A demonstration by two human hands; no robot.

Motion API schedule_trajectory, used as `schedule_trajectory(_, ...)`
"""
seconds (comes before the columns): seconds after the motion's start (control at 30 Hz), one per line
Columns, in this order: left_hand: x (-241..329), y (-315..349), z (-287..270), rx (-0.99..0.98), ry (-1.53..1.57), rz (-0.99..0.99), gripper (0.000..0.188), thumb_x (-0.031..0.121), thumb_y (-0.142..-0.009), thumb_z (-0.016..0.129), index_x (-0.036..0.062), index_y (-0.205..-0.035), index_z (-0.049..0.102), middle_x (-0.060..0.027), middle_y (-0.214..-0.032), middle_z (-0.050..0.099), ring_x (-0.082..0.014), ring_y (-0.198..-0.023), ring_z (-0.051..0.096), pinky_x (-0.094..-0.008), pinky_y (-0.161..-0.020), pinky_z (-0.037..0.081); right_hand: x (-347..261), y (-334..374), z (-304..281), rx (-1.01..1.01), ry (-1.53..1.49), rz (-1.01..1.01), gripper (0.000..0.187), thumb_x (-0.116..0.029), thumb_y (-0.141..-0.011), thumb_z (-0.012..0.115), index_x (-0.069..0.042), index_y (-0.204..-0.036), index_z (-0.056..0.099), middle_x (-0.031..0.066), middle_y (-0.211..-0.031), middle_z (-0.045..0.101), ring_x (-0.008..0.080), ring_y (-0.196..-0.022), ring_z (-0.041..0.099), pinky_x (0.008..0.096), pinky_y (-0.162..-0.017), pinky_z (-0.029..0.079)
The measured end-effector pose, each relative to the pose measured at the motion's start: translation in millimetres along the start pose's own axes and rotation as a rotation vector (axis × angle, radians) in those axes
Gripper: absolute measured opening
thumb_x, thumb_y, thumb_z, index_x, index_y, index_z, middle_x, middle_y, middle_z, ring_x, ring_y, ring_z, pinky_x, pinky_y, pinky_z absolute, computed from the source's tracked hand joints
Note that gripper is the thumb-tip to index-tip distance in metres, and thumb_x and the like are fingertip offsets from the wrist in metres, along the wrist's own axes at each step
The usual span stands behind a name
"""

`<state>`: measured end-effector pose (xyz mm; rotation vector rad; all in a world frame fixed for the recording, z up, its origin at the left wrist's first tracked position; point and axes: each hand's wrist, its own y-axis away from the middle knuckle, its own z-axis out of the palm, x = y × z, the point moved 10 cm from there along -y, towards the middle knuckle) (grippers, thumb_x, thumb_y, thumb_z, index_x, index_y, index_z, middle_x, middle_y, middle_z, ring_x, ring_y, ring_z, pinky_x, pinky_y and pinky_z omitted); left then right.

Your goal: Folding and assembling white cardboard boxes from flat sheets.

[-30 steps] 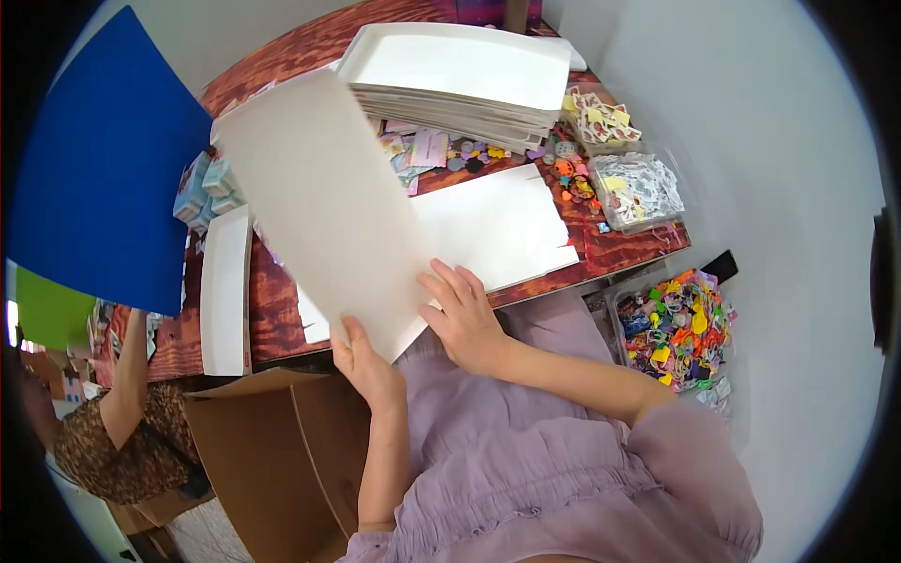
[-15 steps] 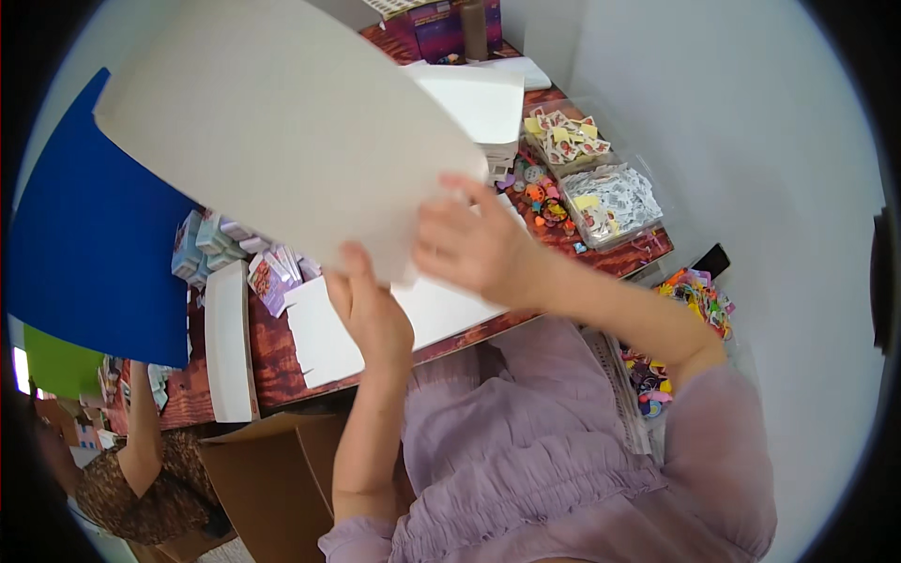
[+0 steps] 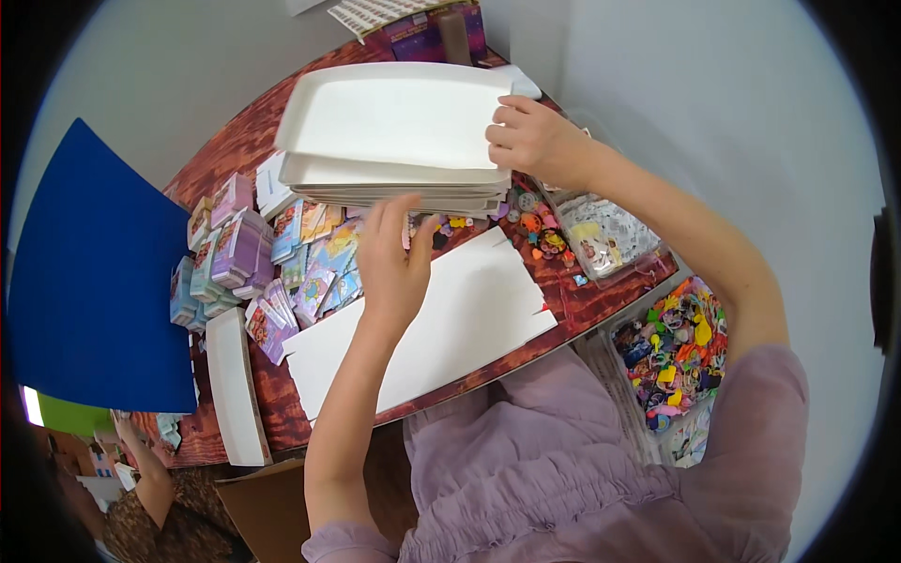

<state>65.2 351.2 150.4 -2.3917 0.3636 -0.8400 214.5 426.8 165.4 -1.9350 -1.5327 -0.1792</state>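
A stack of shallow white cardboard trays (image 3: 394, 178) stands toward the back of the table, the top white tray (image 3: 404, 108) tilted with its hollow side showing. My right hand (image 3: 540, 141) has its fingers curled over the right rim of that top tray. My left hand (image 3: 389, 258) is empty, its fingers stretched out and a little blurred, just in front of the stack. Beneath my left forearm lies a white cardboard piece (image 3: 450, 314) with notched corners, near the table's front edge.
Bundled card packs (image 3: 235, 249) and loose cards (image 3: 328, 263) lie to the left, beside a long narrow white box piece (image 3: 235, 375). Clear bins (image 3: 610, 235) of paper pieces and a tub of colourful trinkets (image 3: 671, 347) are at right. A blue panel (image 3: 103, 291) separates off another person (image 3: 169, 507).
The white tray held up in both hands has come down onto the stack. My left hand has let go of it, while my right hand has moved farther back with its rim.
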Motion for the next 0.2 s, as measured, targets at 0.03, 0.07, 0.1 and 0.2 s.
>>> schedule_trajectory(0.03,9.3,-0.2,-2.7,0.057,-0.101,0.089,0.049,0.016,-0.084,0.078,0.0019,-0.127,0.059,-0.018,-0.13,0.058,-0.0374,-0.123,0.053,-0.0482,-0.102,0.043,-5.0,-1.3,-4.6,0.031,-0.024,-0.02,0.01,-0.009,-0.076,0.062,-0.006,-0.081,0.055,0.0065,-0.094,0.058,0.0252,-0.101,0.059,0.0419,-0.101,0.048)
schedule_trajectory(0.07,10.8,-2.9,2.1,0.044,-0.093,0.088,0.049,0.016,-0.084,0.078,0.0019,-0.127,0.059,-0.018,-0.13,0.058,-0.0374,-0.123,0.053,-0.0482,-0.102,0.043,-7.8,-1.1,-3.8,0.023,-0.03,-0.009,0.01,-0.009,-0.076,0.062,-0.006,-0.081,0.055,0.0065,-0.094,0.058,0.0252,-0.101,0.059,0.0419,-0.101,0.048)
schedule_trajectory(0.1,18.3,-7.5,6.0,0.03,-0.158,0.14,0.057,0.02,-0.083,0.079,0.0031,-0.132,0.056,-0.0174,-0.137,0.052,-0.0385,-0.131,0.045,-0.0524,-0.109,0.034,-10.2,-4.0,-5.4,0.031,-0.084,-0.003,0.011,-0.009,-0.075,0.063,-0.006,-0.081,0.055,0.0068,-0.095,0.058,0.0255,-0.102,0.059,0.0414,-0.098,0.048)
schedule_trajectory(0.2,15.2,-17.1,40.2,-0.143,-0.308,0.243,0.079,0.034,-0.083,0.079,0.0066,-0.147,0.041,-0.015,-0.154,0.036,-0.04,-0.145,0.029,-0.0609,-0.12,0.015,-4.1,-0.8,2.5,-0.023,-0.313,0.12,0.014,-0.01,-0.074,0.064,-0.006,-0.083,0.055,0.0092,-0.104,0.059,0.0272,-0.111,0.056,0.0408,-0.095,0.049)
